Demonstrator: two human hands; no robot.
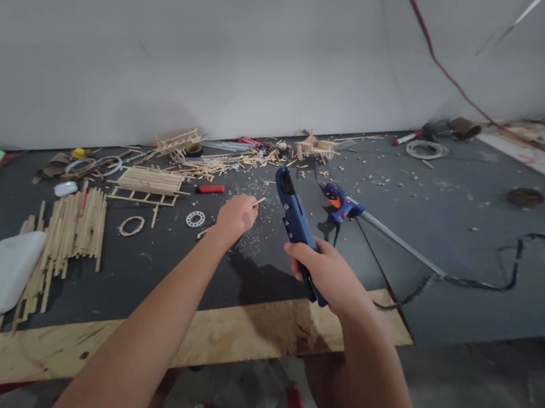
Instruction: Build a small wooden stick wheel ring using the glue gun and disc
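Note:
My left hand (238, 216) is closed around a thin wooden stick (259, 201). One end pokes out past the fingers on the right, and a length shows at the lower left, by the wrist. My right hand (321, 267) grips a blue hand cutter (295, 216) by its handles, its head pointing up and away, apart from the stick. Just right of the cutter, a blue glue gun (343, 205) with an orange trigger rests on the dark tabletop (264, 281), a long clear glue stick (399, 242) extending from its back. Small cut bits lie scattered near my left hand.
Bundled wooden sticks (75, 225) lie at left beside a white object (18, 261). Behind are a slatted wooden piece (151, 181), a red lighter (210, 189), a white perforated disc (195, 219) and a wooden ring (124, 229). A black cable (482, 286) runs right.

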